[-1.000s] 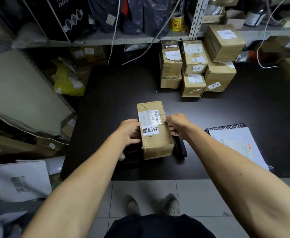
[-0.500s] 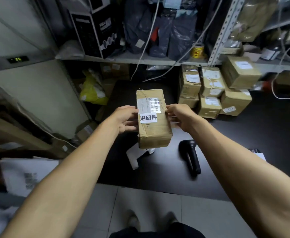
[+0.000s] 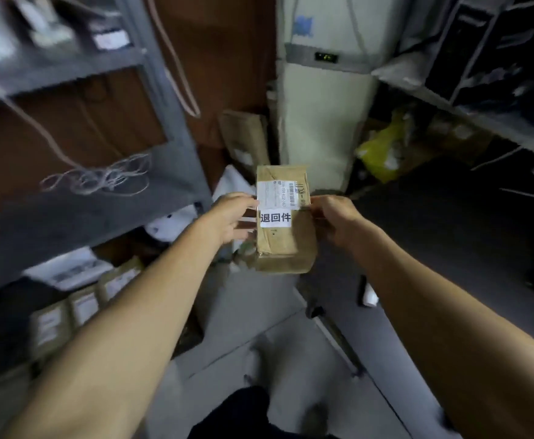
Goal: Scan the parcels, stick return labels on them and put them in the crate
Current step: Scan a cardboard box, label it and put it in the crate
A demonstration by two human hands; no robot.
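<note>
You have turned away from the surface; left hand and right hand hold the labelled parcel at 12 o'clock. It seems light and stiff; grip its long sides.

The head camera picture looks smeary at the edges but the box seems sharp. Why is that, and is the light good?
In the head view, the brown cardboard parcel with its white return label reads crisply between the left hand and right hand, while the grey metal shelving and floor smear with motion blur; the wide lens bows straight edges; the light is dim, without glare.
</note>
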